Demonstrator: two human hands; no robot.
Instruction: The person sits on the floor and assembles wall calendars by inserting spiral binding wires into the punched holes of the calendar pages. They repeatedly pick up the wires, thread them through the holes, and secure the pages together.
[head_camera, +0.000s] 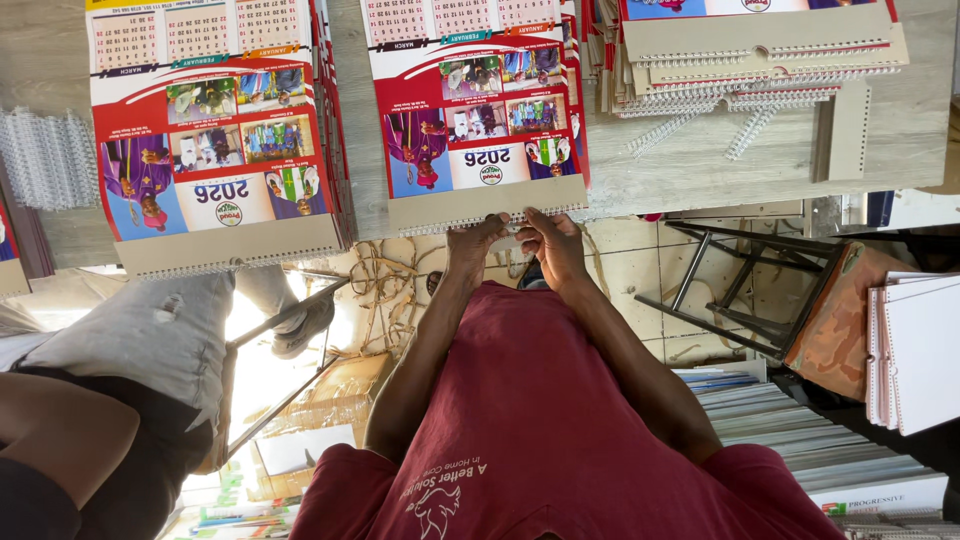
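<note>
A red wall calendar (470, 110) with photos and month grids lies on top of a pile on the wooden table (700, 160). Its brown card edge with a wire comb binding (440, 222) faces me. My left hand (475, 240) and my right hand (555, 245) meet at the middle of that edge. The fingers of both pinch the binding strip. My red shirt fills the lower middle of the view.
A second calendar pile (215, 130) lies to the left, bound card pads (760, 50) and loose wire combs (45, 155) on the table. Another person's leg in grey shorts (150, 330) is at left. A metal frame (740, 290), paper stacks (800, 430) and white bound sheets (920, 350) are on the right.
</note>
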